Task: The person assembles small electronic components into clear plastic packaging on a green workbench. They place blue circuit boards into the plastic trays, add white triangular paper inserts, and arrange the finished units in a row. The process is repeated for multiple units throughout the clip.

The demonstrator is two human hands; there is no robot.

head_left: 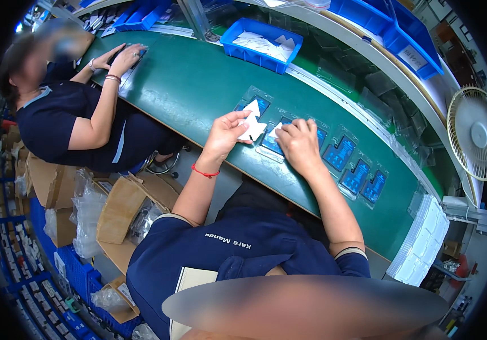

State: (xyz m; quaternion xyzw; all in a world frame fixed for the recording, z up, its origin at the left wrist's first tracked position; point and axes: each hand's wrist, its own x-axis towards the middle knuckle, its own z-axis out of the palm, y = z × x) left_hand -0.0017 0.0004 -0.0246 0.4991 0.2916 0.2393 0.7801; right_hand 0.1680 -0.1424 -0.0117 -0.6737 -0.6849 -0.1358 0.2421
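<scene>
1. left hand is up over the near edge of the green bench, fingers curled round a small fan of white cards — thumb on top, closed on them.
2. the white cards are angular, their corners jutting up and to the right, away from the palm; the long axis runs roughly from near edge to far edge of the bench.
3. right hand lies palm down just beside them, fingertips pressing on a clear blister pack with a blue insert — fingers bent and bunched, grip underneath cannot be told.
4. that pack is first in a row of blue-backed packs trailing off to the right along the bench, each lying flat.
5. far side: a blue bin holding white pieces.
6. to the left, a co-worker's hands rest on the bench.
7. a white fan stands at the right.
</scene>
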